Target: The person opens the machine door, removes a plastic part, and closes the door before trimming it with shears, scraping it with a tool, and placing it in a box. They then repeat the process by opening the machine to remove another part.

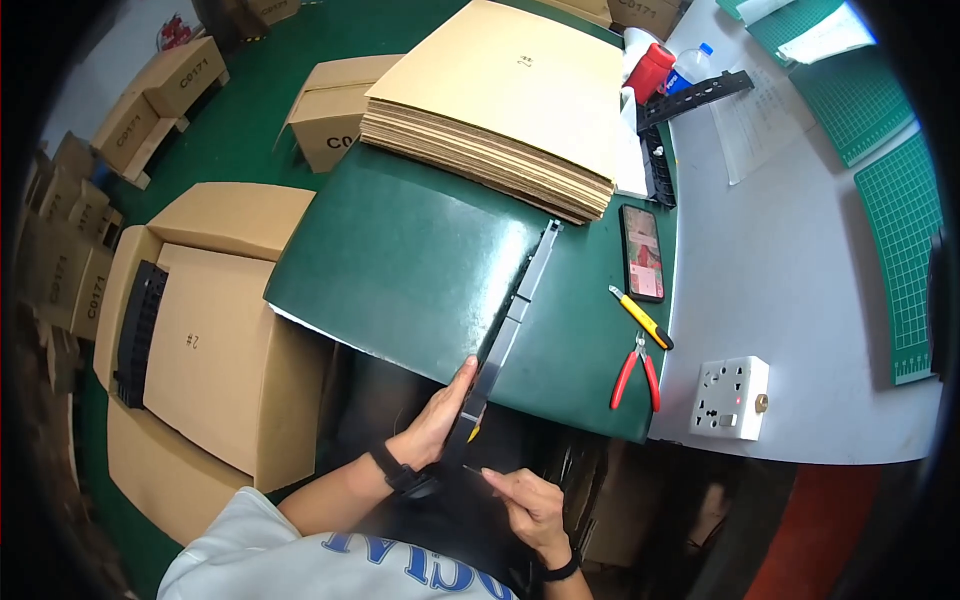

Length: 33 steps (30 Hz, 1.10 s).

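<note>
Tan cardboard stack [510,100] behind hands.

Glossy green mat [420,270], matt cardboard sheets [500,110]

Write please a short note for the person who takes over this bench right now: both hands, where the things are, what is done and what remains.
Left hand: holds the near end of the long black strip, whose far end lies across the green mat.
Right hand: fingers pinch a thin tool, too small to identify, at the strip's near end.
Idle on the mat: red-handled pliers, yellow knife, phone.
Done: cannot tell.
Left: the work at the strip's near end seems unfinished.
</note>
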Motion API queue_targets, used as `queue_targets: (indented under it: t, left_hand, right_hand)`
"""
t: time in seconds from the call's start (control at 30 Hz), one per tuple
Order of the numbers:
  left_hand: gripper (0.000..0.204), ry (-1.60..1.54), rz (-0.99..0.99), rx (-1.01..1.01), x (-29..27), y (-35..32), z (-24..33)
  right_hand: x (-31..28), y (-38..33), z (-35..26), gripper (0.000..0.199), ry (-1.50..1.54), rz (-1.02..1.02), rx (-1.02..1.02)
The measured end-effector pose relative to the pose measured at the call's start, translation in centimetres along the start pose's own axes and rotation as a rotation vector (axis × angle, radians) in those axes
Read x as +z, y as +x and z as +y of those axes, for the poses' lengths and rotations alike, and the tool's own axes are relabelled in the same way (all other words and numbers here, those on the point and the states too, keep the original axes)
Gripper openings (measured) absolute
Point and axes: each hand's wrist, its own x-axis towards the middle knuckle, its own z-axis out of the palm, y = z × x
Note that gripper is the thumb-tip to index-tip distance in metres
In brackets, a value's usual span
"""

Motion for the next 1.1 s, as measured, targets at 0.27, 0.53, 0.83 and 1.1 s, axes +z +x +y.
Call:
queue_targets:
  t: [0.27,0.53,0.83,1.1]
  left_hand:
    - [0.053,0.040,0.053,-0.002,0.6,0.2,0.4]
    - [0.055,0.081,0.035,-0.050,0.7,0.0,0.7]
    - [0.046,0.044,0.015,-0.017,0.5,0.1,0.4]
    - [0.043,0.052,-0.035,-0.055,0.1,0.3,0.3]
  right_hand:
    - [0.2,0.5,0.7,0.048,-0.105,-0.038,-0.103]
    - [-0.1,2.0,1.3,0.052,-0.141,-0.038,-0.154]
    - [-1.1,5.6,2.6,0.055,-0.241,0.120,-0.270]
    - [1.2,1.1,1.4,0.052,-0.213,-0.182,-0.300]
